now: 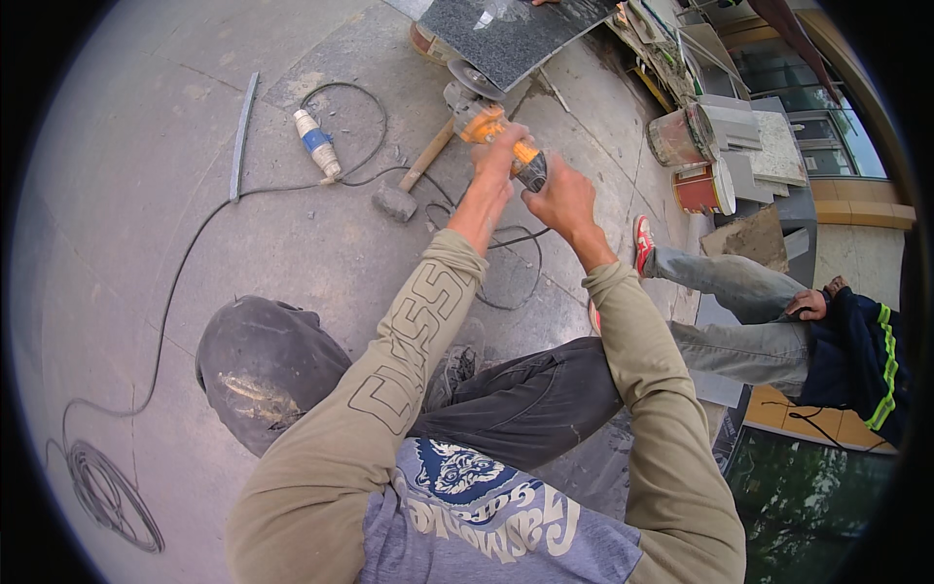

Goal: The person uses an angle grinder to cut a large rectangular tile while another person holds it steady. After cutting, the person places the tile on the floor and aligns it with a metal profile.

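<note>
Left hand (498,151) and right hand (564,195) both close firmly round the grinder (481,124), its disc (474,78) at the slab's (516,49) near edge, where no finished cut shows, so most cutting seems left.

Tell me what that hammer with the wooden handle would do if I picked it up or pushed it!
The hammer would probably feel heavy at one end, since its grey head is thick and looks like metal. Its straight wooden handle should stay stiff. Pushed, it might scrape along, because the head looks blocky.
</note>
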